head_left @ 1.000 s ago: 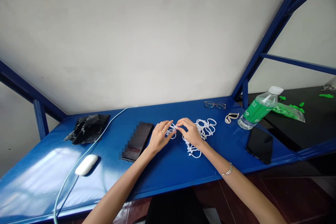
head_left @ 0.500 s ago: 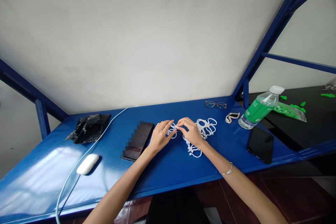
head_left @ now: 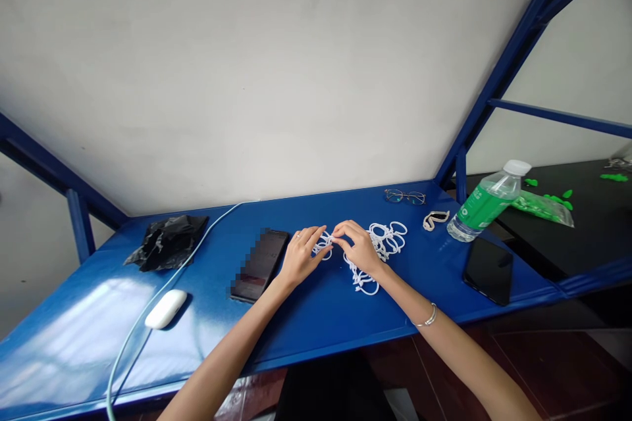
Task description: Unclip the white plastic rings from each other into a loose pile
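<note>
White cord loops (head_left: 323, 247) show between my two hands at the middle of the blue table. My left hand (head_left: 302, 255) is closed on them, thumb and fingertips pinching the cord from the left. From the right, my right hand (head_left: 359, 248) pinches the same white cord, its fingertips almost meeting those of the left. Beside and partly behind my right hand lies a loose pile of white knotted cord loops (head_left: 388, 242). Fingers hide the exact spot where the cord is gripped.
A phone (head_left: 260, 266) lies left of my hands, near a white oval case (head_left: 166, 309), a pale cable (head_left: 148, 309) and a black plastic bag (head_left: 170, 242). On the right are glasses (head_left: 405, 197), a beige band (head_left: 435, 220), a water bottle (head_left: 486, 204) and another phone (head_left: 488, 271).
</note>
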The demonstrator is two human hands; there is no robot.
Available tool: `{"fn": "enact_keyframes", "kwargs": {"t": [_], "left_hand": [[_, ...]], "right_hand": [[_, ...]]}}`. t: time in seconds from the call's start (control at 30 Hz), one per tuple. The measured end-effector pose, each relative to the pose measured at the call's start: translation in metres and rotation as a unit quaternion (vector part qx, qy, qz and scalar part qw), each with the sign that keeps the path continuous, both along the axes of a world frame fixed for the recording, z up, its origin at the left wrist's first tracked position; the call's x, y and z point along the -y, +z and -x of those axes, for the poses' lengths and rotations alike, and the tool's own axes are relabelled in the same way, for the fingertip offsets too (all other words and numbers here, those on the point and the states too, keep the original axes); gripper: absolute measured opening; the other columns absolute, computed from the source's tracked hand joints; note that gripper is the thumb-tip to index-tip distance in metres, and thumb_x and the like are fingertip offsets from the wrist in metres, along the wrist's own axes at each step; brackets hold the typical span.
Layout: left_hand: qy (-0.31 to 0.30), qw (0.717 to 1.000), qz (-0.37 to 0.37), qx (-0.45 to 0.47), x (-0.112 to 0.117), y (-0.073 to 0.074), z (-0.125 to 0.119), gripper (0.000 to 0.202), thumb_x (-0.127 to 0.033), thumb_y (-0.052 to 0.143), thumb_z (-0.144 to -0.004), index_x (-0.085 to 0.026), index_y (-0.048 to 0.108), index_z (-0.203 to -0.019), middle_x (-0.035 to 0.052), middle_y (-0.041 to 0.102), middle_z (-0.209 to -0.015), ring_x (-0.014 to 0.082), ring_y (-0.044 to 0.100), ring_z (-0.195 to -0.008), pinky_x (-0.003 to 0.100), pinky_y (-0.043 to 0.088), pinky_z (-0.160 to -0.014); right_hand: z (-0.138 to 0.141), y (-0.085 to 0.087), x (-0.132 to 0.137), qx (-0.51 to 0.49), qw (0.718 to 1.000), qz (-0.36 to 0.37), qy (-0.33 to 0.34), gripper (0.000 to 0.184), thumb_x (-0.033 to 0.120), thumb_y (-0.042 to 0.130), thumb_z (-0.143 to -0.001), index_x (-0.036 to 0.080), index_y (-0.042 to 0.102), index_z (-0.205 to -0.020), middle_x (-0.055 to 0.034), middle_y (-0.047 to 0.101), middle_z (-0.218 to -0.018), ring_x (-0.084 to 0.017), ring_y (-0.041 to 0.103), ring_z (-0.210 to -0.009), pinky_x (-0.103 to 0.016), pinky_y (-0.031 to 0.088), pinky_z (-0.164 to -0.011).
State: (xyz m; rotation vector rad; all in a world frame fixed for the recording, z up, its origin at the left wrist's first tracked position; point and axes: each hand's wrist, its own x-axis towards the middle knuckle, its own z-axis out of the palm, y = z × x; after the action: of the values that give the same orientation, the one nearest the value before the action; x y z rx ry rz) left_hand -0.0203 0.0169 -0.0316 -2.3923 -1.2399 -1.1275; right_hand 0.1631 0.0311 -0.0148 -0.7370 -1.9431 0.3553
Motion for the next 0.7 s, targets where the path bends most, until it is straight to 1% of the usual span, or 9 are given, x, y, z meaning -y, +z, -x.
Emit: {"fn": "enact_keyframes", "kwargs": {"t": [0.43, 0.7], "left_hand": [[-0.005, 1.0, -0.002, -0.002, -0.0006, 0.0013, 0.0007, 0.037, -0.042, 0.05, -0.093, -0.018, 0.06, -0.119, 0.0111, 0.069, -0.102, 0.0225, 0.067, -0.089, 0.033, 0.05, -0.077], [-0.015, 1.0, -0.009, -0.003, -0.0005, 0.0017, 0.0008, 0.035, -0.04, 0.052, -0.092, -0.018, 0.061, -0.118, 0.011, 0.07, -0.102, 0.0226, 0.068, -0.089, 0.033, 0.05, -0.075]], "right_hand": [[-0.0002, 0.0015, 0.0005, 0.006, 1.0, 0.016, 0.002, 0.013, 0.018, 0.054, -0.089, 0.022, 0.054, -0.076, -0.0046, 0.063, -0.082, -0.02, 0.059, -0.08, -0.034, 0.047, -0.075], [-0.001, 0.0025, 0.0, 0.015, 0.999, 0.029, 0.007, 0.016, 0.016, 0.054, -0.088, 0.022, 0.051, -0.074, -0.0042, 0.062, -0.082, -0.02, 0.057, -0.081, -0.033, 0.046, -0.075]]}}
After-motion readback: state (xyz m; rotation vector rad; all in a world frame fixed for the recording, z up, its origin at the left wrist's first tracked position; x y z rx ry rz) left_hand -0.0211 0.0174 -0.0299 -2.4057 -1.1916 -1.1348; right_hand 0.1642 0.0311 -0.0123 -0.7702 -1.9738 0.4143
